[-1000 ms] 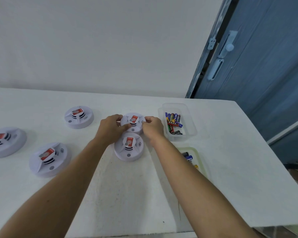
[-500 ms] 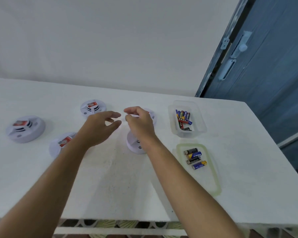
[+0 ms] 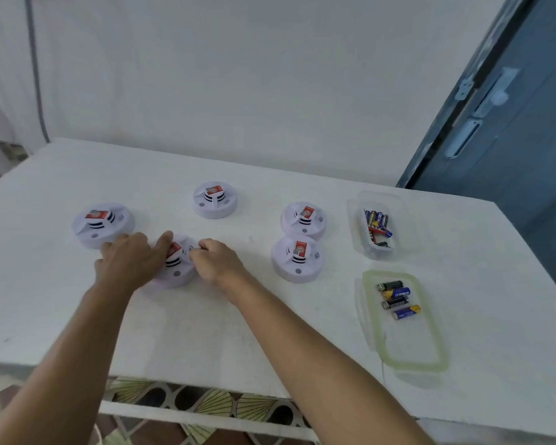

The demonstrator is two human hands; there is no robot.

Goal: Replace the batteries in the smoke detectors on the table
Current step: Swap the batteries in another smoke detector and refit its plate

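Five detectors (image 3: 215, 200) lie on the white bench (image 3: 206, 335). Both grips clamp the near-left detector (image 3: 178, 275): the left grip (image 3: 132, 261) curls over its left side, thumb by the red label, and the right grip (image 3: 219, 266) pinches its right rim. Farther right, a tub (image 3: 357, 216) holds batteries (image 3: 377, 224); a lid (image 3: 408, 348) holds four more.

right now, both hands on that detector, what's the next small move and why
Probably lift the smoke detector and turn it over: left hand and right hand grip its sides, and it sits face up with its underside hidden.
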